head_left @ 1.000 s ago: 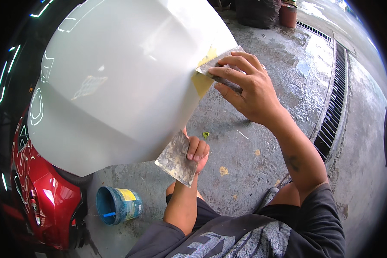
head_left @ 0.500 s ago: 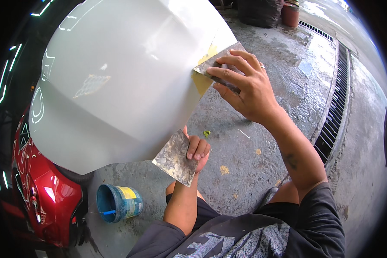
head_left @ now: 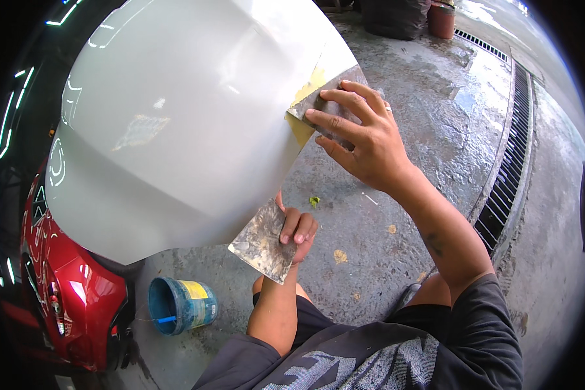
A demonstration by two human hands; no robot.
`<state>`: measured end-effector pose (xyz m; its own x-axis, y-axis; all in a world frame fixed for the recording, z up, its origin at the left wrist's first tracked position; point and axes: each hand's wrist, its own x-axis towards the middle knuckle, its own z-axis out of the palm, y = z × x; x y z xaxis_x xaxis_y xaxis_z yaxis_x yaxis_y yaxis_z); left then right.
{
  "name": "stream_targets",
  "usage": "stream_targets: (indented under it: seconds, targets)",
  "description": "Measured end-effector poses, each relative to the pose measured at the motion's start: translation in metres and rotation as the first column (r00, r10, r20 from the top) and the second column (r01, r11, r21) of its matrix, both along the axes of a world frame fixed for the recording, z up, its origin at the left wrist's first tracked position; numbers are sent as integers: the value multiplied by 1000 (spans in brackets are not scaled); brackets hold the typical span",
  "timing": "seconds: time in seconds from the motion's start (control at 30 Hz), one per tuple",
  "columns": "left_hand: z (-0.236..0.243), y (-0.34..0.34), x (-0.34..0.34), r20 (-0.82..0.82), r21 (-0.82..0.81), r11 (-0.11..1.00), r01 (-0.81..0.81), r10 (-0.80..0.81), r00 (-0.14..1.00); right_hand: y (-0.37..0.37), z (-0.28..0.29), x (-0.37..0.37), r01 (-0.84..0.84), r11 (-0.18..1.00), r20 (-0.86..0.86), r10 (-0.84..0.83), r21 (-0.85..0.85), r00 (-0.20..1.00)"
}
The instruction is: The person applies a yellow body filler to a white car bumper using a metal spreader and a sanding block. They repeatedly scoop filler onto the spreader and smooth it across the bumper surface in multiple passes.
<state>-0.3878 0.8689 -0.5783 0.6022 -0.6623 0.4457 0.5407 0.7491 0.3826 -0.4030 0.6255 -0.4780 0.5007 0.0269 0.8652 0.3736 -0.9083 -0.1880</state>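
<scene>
A large pale grey car hood panel takes up the upper left. Along its right edge lies a patch of yellow body filler. My right hand is closed on a thin, stained putty spreader, its fingers spread across the sheet, which lies flat over the filler at the panel edge. Lower down, my left hand grips a second square putty spreader, smeared with dried grey and cream residue. That one sits by the hood's lower right edge; the left thumb is partly hidden behind it.
A blue bucket stands on the wet grey floor below the hood. To the left is a red car. A drain grate runs along the right. A black bag and reddish bucket stand at the back.
My right hand and its spreader have slid slightly left and down over the filler. My left hand keeps its grip, almost unmoved.
</scene>
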Motion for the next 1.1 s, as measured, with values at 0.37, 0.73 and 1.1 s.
stream_targets:
  seconds: [0.37, 0.73, 1.1]
  targets:
    - [-3, 2, 3, 47, -36, 997, 62, -60, 997, 10, -26, -3, -36, 999, 20, 36, 0, 999]
    - [-2, 1, 3, 22, -19, 1000, 0, 0, 1000, 4, -46, -25, -29, 997, -26, 27, -74, 999]
    - [-11, 4, 9, -18, 14, 1000, -18, 18, 1000, -7, 12, -5, -7, 999, 83, 10, -39, 996]
